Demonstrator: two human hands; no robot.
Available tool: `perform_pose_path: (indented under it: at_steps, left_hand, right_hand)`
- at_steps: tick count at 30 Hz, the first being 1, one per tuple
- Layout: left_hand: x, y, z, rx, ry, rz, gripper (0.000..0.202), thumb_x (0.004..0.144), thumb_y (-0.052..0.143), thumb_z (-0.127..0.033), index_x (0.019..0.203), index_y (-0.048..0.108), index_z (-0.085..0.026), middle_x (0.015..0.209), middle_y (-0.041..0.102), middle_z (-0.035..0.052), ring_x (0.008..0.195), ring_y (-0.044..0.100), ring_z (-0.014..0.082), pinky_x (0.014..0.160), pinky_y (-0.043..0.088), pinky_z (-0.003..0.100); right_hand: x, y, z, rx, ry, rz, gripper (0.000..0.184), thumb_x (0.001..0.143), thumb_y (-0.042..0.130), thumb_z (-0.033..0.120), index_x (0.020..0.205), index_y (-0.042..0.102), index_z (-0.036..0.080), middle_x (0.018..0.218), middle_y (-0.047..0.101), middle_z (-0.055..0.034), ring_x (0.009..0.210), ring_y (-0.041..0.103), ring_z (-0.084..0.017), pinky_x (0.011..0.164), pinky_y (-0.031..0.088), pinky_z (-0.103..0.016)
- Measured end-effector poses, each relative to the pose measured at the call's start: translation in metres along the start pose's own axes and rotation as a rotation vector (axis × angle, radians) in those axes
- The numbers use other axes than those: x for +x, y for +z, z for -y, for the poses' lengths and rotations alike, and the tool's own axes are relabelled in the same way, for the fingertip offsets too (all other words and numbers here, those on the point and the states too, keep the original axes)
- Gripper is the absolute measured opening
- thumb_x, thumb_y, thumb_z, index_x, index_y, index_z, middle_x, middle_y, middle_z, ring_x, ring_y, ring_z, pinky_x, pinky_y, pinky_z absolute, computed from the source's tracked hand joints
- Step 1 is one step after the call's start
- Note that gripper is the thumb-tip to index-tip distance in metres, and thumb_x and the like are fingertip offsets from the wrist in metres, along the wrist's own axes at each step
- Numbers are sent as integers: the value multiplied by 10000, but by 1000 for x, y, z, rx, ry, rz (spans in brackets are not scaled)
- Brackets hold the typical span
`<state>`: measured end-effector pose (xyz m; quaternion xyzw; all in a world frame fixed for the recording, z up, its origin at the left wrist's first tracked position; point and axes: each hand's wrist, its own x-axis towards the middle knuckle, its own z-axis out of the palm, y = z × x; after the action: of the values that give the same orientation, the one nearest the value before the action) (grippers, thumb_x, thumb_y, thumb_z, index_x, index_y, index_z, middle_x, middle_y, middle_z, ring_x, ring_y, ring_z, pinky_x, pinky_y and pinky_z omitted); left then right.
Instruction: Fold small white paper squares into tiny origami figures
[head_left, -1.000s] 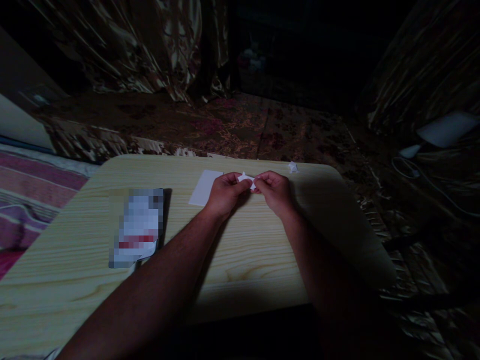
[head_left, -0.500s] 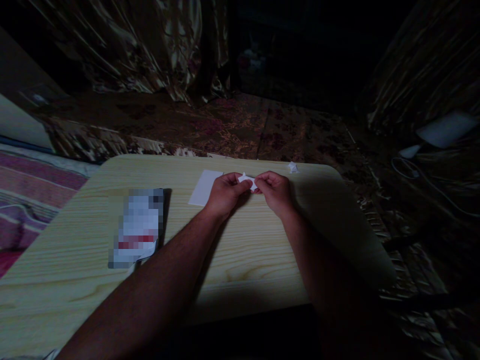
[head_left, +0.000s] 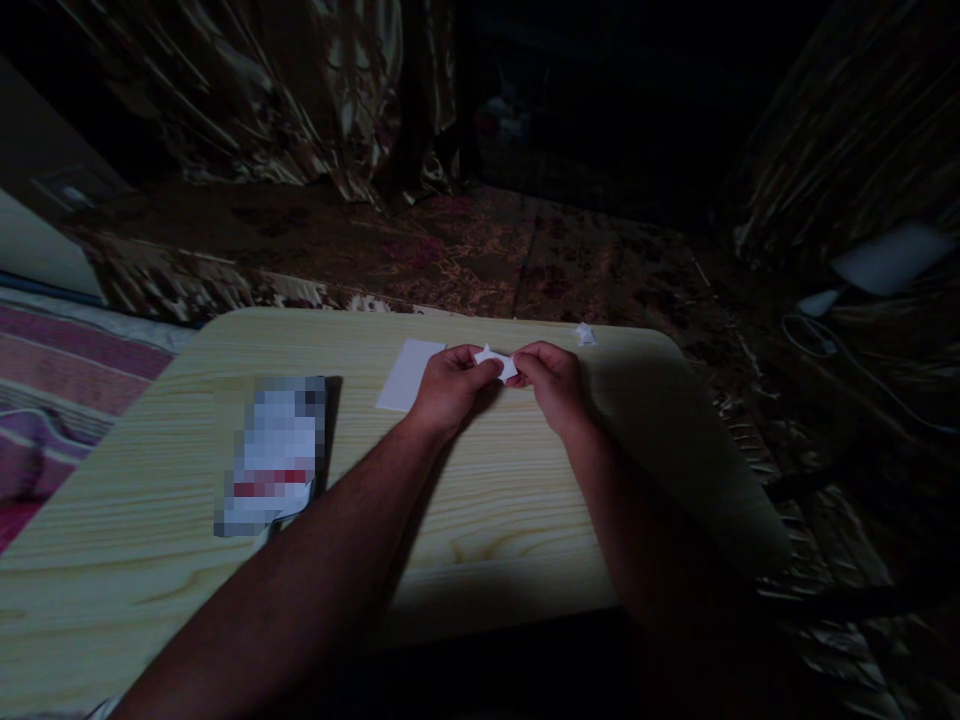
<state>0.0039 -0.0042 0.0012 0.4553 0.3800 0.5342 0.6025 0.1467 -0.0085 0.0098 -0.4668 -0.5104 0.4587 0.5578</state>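
Both my hands meet over the far middle of a light wooden table (head_left: 487, 500). My left hand (head_left: 450, 385) and my right hand (head_left: 551, 380) each pinch one side of a small white folded paper piece (head_left: 496, 360), held just above the tabletop. Fingers of both hands are curled closed around it. A flat white paper sheet (head_left: 409, 375) lies on the table just left of my left hand, partly hidden by it. Another small folded white paper piece (head_left: 585, 334) rests near the far right edge of the table.
A dark packet with a blurred label (head_left: 274, 455) lies on the table's left part. A striped red cloth (head_left: 45, 400) is at the left. Patterned carpet and shiny curtains surround the table. White cables and a white object (head_left: 885, 260) lie on the floor at the right.
Almost nothing has changed. My fingers have shifted slightly on the small paper piece, which stays in the same spot between both hands.
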Motion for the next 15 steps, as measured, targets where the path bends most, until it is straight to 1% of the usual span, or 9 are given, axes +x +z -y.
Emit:
perform_pose_path:
  at_steps: [6,10,15]
  left_hand:
    - [-1,2,-3,-11,-21,-6,212,621,752,-284,736,649,-138,654,637,6,543,530,93,539,383,226]
    - [-1,3,-3,-13,-35,-11,232,603,763,-290,739,652,-139,666,644,11,548,539,98,548,397,233]
    - [0,1,-1,2,-21,-15,243,607,764,-307,741,651,-138,674,646,13,555,546,100,555,409,236]
  right_hand:
    - [0,2,0,-43,4,-12,150,702,640,318,715,613,171,612,633,19,552,612,-115,542,506,-226]
    - [0,2,-1,-59,6,-13,149,704,634,314,720,610,168,631,638,11,565,612,-117,556,520,-237]
    - [1,2,-5,-48,-31,-10,128,710,628,292,713,611,165,629,633,9,557,607,-114,545,516,-238]
